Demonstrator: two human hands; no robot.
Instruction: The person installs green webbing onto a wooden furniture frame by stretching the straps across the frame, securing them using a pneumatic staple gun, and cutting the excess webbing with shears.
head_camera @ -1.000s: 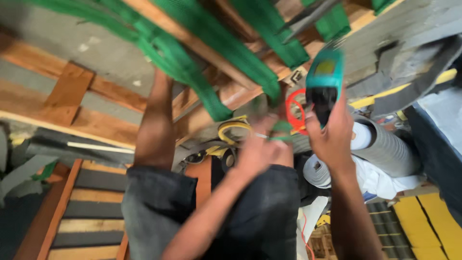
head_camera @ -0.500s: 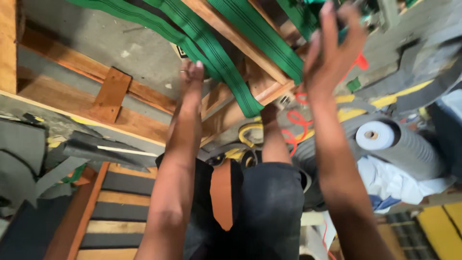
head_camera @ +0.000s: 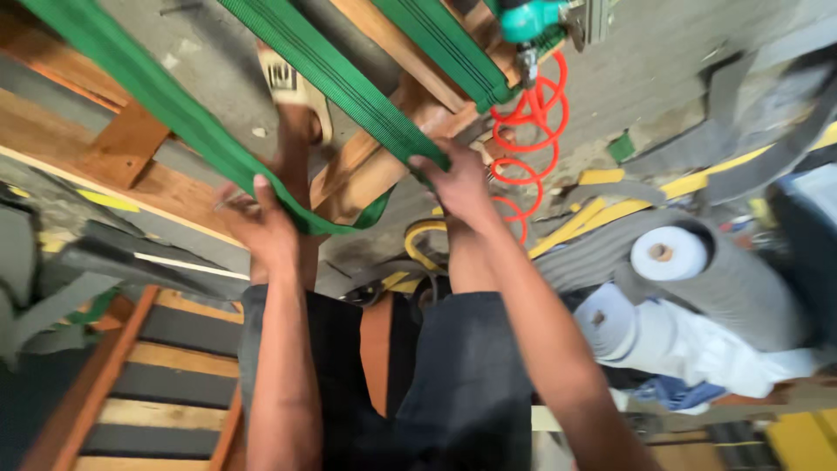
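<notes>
over frame edge — left hand [head_camera: 261, 228], right hand [head_camera: 458, 179] | gripping green webbing [head_camera: 349, 87]

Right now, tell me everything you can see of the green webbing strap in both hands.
The green webbing strap is flat, woven, with dark lengthwise lines. It runs diagonally over the wooden frame and loops under its rail. The left hand grips the lower run; the right hand pinches the end at the rail. It looks taut.

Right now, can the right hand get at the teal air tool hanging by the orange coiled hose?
Probably yes. The right hand grips the end of a green webbing strap, and the teal air tool hangs just above it beside the orange coiled hose. Nothing blocks the path, but the hand must let go first.
</notes>
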